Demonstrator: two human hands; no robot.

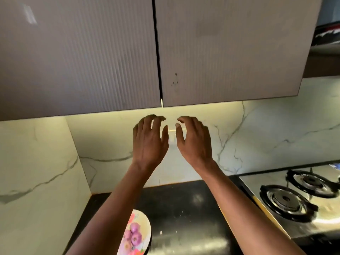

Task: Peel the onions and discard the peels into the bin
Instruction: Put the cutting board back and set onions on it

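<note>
Two wide cabinet doors point(79, 52) with a fine vertical ribbed finish, matte grey-brown, fill the space above the fingertips, a thin dark seam between them ending just above the gap between the two hands. Behind the fingers stands a pale marble backsplash point(266, 129) with thin grey veins, lit warm under the cabinet. Below the wrists runs a glossy black countertop point(184, 208), speckled with a few pale crumbs. Off to the right of the fingers, lower down, sits a shiny steel gas stove point(294, 197) with two round black burner grates.

Both bare forearms reach up and forward. The left hand point(149, 138) and right hand point(195, 140) are raised side by side, backs toward the camera, near each other but not touching. Their fingers are spread and loosely curved, tips bent inward toward each other, holding nothing.

Far below the left hand's fingers, beside the left forearm, a round white plate point(145, 225) with a colourful pattern rests on the counter. On it lie the onions point(133, 234): a few small, round, purple-pink bulbs with smooth shiny skins, clustered touching one another.
</note>
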